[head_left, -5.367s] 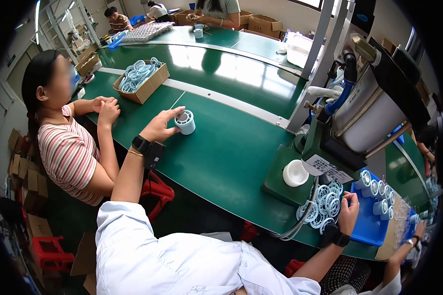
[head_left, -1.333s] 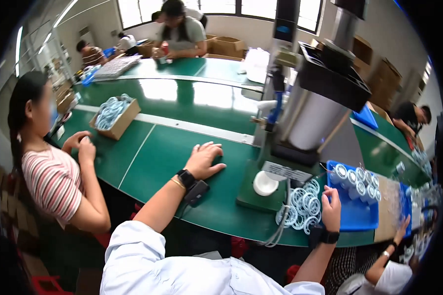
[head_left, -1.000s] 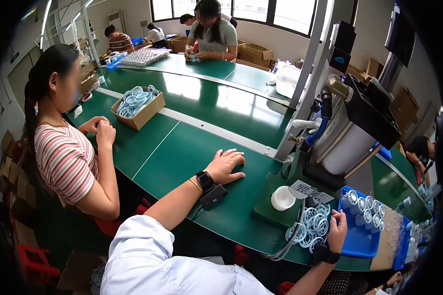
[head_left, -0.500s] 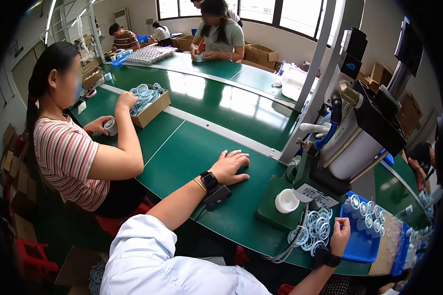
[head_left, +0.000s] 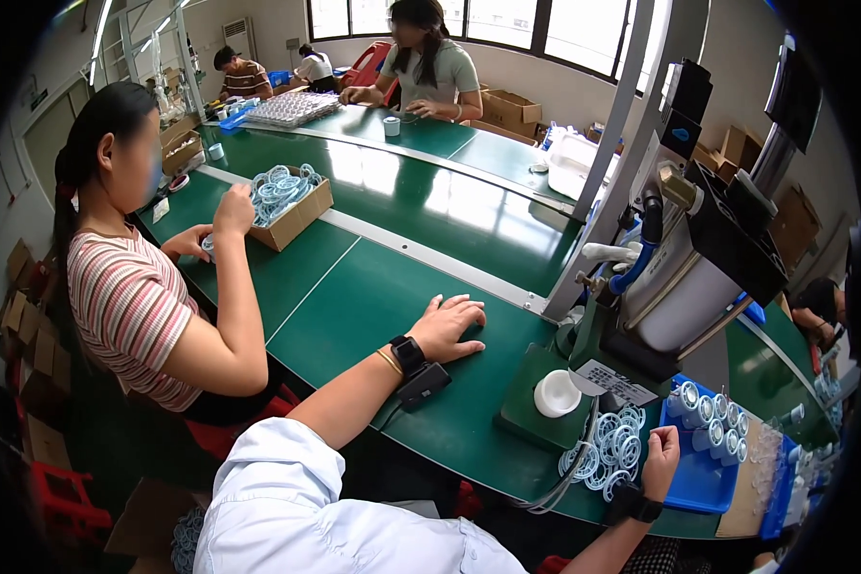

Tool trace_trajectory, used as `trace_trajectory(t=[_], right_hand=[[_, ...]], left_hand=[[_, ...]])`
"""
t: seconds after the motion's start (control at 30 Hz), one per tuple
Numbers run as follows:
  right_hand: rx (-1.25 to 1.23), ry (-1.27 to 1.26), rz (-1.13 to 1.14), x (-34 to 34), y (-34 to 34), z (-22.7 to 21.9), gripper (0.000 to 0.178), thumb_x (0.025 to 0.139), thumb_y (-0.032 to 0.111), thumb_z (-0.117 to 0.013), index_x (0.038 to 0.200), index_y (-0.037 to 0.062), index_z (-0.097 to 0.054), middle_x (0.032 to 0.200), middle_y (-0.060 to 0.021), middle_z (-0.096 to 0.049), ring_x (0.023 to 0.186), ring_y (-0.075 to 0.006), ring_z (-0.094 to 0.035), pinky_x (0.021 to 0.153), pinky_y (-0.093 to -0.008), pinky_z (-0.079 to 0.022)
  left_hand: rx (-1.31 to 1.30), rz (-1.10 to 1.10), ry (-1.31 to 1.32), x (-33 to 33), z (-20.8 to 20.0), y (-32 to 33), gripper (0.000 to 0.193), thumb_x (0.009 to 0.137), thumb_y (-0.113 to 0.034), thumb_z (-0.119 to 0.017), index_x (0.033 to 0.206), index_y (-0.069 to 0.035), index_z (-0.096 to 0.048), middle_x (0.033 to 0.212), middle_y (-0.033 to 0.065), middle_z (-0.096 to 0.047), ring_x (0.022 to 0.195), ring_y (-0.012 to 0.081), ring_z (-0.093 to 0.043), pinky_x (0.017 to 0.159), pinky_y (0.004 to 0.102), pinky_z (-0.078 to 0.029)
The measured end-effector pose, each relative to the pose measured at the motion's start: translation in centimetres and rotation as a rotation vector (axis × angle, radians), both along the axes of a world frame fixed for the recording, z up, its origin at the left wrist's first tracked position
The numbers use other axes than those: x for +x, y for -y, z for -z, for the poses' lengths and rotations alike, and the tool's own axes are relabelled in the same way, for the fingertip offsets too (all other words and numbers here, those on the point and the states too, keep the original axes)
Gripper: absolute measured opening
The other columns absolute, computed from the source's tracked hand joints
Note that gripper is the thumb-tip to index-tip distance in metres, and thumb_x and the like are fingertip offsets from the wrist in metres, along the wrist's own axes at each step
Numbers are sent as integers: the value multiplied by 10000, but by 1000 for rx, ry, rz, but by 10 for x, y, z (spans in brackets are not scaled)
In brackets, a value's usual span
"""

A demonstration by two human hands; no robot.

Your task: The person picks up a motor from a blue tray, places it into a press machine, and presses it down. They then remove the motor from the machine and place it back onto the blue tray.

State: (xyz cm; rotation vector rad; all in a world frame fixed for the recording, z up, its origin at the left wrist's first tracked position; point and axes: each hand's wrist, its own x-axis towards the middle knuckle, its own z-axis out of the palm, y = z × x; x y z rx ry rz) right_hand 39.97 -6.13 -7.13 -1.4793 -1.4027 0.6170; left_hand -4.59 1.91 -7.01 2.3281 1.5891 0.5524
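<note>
My left hand (head_left: 448,327) lies flat on the green table (head_left: 354,297), fingers spread and holding nothing. Beside that wrist is a small black box (head_left: 423,385). My right hand (head_left: 660,463) is curled closed by the near edge of a blue tray (head_left: 695,486); whatever it may hold is hidden. Light-blue plastic rings (head_left: 614,445) are heaped just left of it. Within the tray stand several pale cup-shaped parts (head_left: 709,433). Between my hands is a press machine (head_left: 679,277), with a round white holder (head_left: 557,393) on its green base.
At left, a person in a striped shirt (head_left: 129,297) reaches to a cardboard box (head_left: 297,218) of blue rings, a small round part in the other hand. Another person (head_left: 435,77) works across the table. A metal post (head_left: 607,163) rises beside the press. Cables (head_left: 584,459) hang by the rings.
The striped-shirt person's raised hand and elbow have shifted slightly. The person across has let go of a small round part, which now stands on the table. My hands have stayed put.
</note>
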Motion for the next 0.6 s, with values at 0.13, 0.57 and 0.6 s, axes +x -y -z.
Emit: trace_trajectory(t=[0.13, 0.57, 0.6], right_hand=[[3, -8, 4, -2, 1, -4, 79, 881, 47, -500, 808, 30, -477, 717, 15, -415, 639, -74, -359, 585, -222, -337], [25, -27, 18, -2, 2, -1, 80, 898, 58, -498, 823, 31, -484, 727, 19, -421, 649, -65, -360, 593, -211, -337], [18, -40, 14, -1, 1, -2, 79, 899, 58, -498, 826, 32, -484, 726, 20, -419, 650, -64, -359, 594, -210, -336]], left_hand=[[1, 3, -3, -1, 0, -1, 400, 821, -379, -650, 1124, -162, -503, 1390, 82, -419, 1345, 302, -294, 1069, 590, -172], [23, 3, -33, 0, -1, -2, 471, 824, -391, -635, 1214, -167, -492, 1395, 69, -413, 1346, 290, -298, 1066, 584, -194], [16, 2, -43, 0, -2, -2, 477, 825, -390, -631, 1220, -161, -492, 1399, 70, -409, 1347, 286, -297, 1067, 582, -200]])
